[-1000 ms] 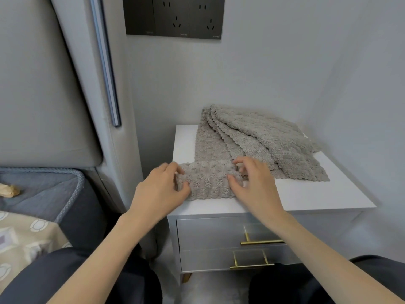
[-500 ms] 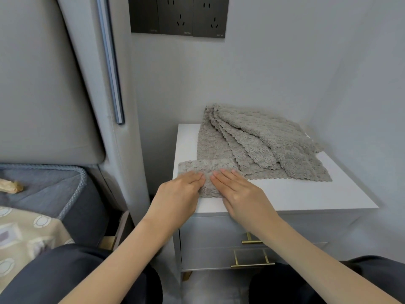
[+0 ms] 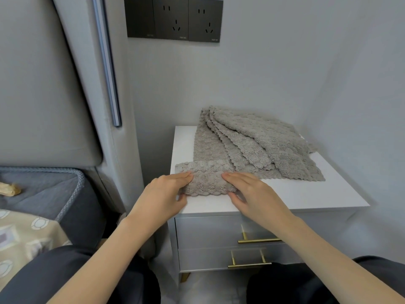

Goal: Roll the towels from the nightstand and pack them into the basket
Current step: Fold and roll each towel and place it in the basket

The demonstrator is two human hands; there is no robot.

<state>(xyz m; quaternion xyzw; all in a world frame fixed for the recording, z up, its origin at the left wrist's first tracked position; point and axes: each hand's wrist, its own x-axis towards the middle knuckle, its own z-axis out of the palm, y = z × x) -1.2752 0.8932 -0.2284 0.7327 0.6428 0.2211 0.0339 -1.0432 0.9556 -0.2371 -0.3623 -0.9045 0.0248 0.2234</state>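
Observation:
A grey waffle-textured towel [image 3: 207, 150] lies lengthwise on the white nightstand [image 3: 306, 194], and its near end is turned into a short roll [image 3: 208, 183] by the front edge. My left hand [image 3: 162, 194] holds the roll's left end, fingers on top and thumb under its front. At the right end, my right hand [image 3: 254, 194] grips the same way. Several more grey towels [image 3: 263, 145] lie fanned over the far part of this towel. No basket is in view.
The nightstand has two grey drawers with brass handles [image 3: 258, 240]. A padded headboard [image 3: 43, 84] and the bed corner [image 3: 54, 189] stand to the left. A wall runs close along the right side. Black sockets [image 3: 175, 18] sit on the wall above.
Half a second ago both hands pressed flat side by side on the folded end. They have since moved apart to the roll's two ends, and the roll is thicker.

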